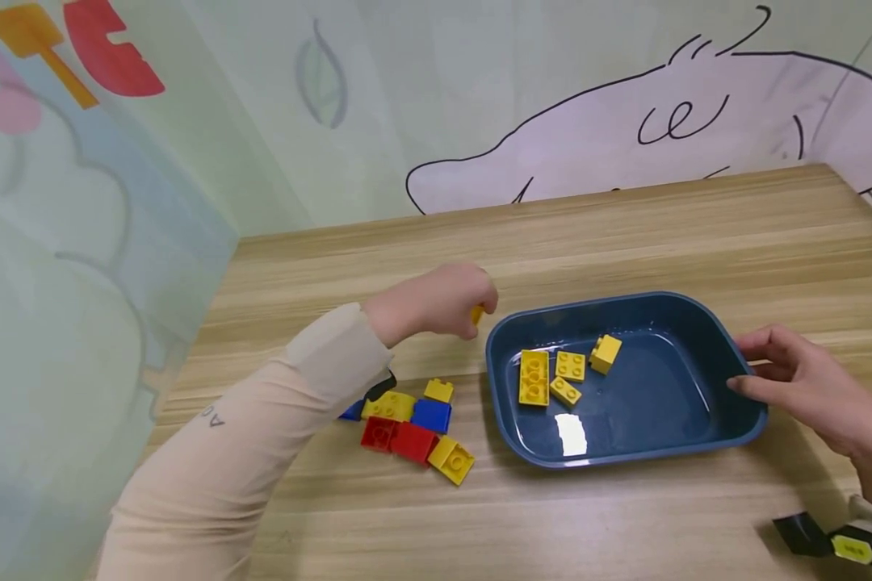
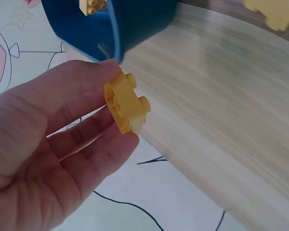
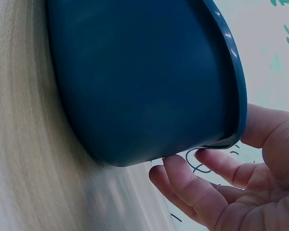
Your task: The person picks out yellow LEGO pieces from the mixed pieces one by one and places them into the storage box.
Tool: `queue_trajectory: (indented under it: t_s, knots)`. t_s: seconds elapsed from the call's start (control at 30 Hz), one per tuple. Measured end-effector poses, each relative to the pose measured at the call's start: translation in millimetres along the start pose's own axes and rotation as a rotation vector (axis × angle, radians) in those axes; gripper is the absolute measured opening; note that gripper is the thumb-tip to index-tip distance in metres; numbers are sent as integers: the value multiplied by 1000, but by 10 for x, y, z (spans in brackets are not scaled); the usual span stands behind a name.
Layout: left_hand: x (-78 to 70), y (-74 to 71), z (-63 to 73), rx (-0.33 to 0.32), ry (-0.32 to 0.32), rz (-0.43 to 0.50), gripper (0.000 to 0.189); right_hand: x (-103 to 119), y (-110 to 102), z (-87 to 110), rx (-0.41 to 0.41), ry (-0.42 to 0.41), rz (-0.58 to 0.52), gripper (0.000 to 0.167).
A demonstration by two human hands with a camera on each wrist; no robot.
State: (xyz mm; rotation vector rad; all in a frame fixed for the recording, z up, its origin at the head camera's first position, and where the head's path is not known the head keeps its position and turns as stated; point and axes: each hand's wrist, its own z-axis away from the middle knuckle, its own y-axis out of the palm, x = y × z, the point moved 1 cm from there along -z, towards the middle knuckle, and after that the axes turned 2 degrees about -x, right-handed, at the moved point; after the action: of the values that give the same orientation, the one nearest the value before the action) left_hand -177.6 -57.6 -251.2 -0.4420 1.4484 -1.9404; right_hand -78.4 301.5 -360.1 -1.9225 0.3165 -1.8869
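My left hand [image 1: 443,298] pinches a small yellow toy brick [image 2: 127,103] between thumb and fingertips, just off the left end of a dark blue plastic tub [image 1: 647,456]. In the left wrist view the brick's studs point right and its hollow underside faces the palm. My right hand [image 1: 807,383] grips the tub's right end, the thumb over the rim and the other fingers against the outer wall [image 3: 149,96]. Inside the tub lie several yellow bricks, among them a long upturned one [image 1: 534,378] and a square one [image 1: 570,365].
Left of the tub, loose bricks lie close together: red ones [image 1: 414,443], a blue one [image 1: 431,415] and yellow ones [image 1: 451,460]. My left sleeve partly covers that group. Behind the wooden table [image 1: 589,524] rises a wall [image 1: 407,97] with cartoon drawings.
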Motion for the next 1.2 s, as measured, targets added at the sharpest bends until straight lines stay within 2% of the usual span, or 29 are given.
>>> queue_trajectory:
  t_s: [0.2, 0.33, 0.47, 0.67, 0.93, 1.0, 1.2]
  knots:
    - [-192, -71, -119, 43, 23, -70, 29, -11, -11, 4, -3, 12, 7, 33]
    - [-320, -100, -192, 77, 42, -69, 32, -15, -10, 12, -6, 15, -4, 34]
    - [-450, -122, -268, 99, 90, -55, 34, -11, -6, 9, -4, 16, 9, 32]
    - [-669, -134, -430, 134, 169, -103, 34, -10, -9, 10, -4, 16, 12, 32]
    - [-1080, -17, -730, 271, 331, -82, 27, -16, 1, 18, -5, 16, -1, 33]
    - [-1158, 29, -787, 288, 369, -58, 26, -14, 6, 15, -3, 20, 10, 32]
    - [-1272, 166, -933, 306, 414, 5, 24, -20, -3, 8, 7, 1, -11, 33]
